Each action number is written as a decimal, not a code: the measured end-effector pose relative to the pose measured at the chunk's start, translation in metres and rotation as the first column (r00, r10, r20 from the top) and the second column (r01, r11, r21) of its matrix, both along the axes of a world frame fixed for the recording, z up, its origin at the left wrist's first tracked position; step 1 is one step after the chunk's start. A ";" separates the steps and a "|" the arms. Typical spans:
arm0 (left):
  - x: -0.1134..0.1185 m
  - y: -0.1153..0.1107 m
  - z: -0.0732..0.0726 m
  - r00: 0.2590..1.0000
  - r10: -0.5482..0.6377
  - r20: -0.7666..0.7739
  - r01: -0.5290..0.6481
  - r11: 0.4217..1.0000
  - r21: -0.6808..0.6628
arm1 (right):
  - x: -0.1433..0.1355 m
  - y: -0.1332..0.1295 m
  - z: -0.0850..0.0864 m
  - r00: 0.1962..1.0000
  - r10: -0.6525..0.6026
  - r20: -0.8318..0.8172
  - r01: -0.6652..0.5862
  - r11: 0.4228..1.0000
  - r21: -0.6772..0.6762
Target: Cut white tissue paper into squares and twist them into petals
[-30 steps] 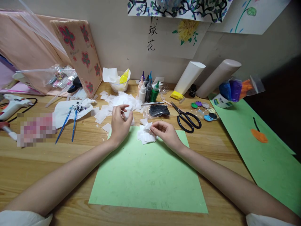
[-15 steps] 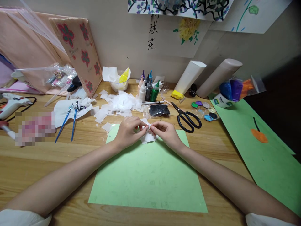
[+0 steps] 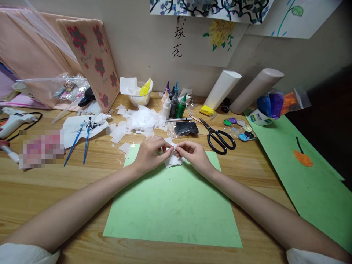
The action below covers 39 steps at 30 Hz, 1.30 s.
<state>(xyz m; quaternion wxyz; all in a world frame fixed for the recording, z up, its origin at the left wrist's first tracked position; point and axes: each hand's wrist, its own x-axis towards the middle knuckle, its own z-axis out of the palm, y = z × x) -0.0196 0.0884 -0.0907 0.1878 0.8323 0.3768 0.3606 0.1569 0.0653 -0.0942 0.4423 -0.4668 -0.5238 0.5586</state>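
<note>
My left hand [image 3: 151, 154] and my right hand [image 3: 194, 154] meet over the far edge of a green paper sheet [image 3: 173, 205]. Thumb and forefinger of each hand pinch a small piece of white paper [image 3: 174, 147] between them; its exact shape is partly covered by the fingertips. Under the fingers, more white paper pieces [image 3: 173, 160] lie on the green sheet. Just beyond my left hand spreads a loose pile of cut white paper squares [image 3: 143, 119]. A flat pack of black material [image 3: 186, 128] lies beyond my right hand.
Black-handled scissors [image 3: 218, 137] lie right of my hands. Behind stand several paint bottles [image 3: 180, 107] and a clear tub [image 3: 139, 99]. Two blue brushes [image 3: 86, 141] rest on stained tissue at left, near a glue gun [image 3: 16, 119]. More green paper [image 3: 297, 165] covers the right side.
Both hands keep the same pinch in nearly the same place. The whole view has shifted very slightly; nothing else visibly differs.
</note>
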 end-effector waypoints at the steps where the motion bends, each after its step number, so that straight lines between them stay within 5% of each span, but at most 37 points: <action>1: 0.000 0.000 0.000 1.000 0.000 0.000 0.000 1.000 0.000 | 0.000 0.000 0.000 1.000 0.002 -0.001 -0.002 1.000 0.000; 39: 0.001 -0.001 -0.001 1.000 -0.002 -0.002 0.002 1.000 0.024 | 0.002 0.001 -0.001 1.000 0.016 0.016 -0.017 0.999 0.027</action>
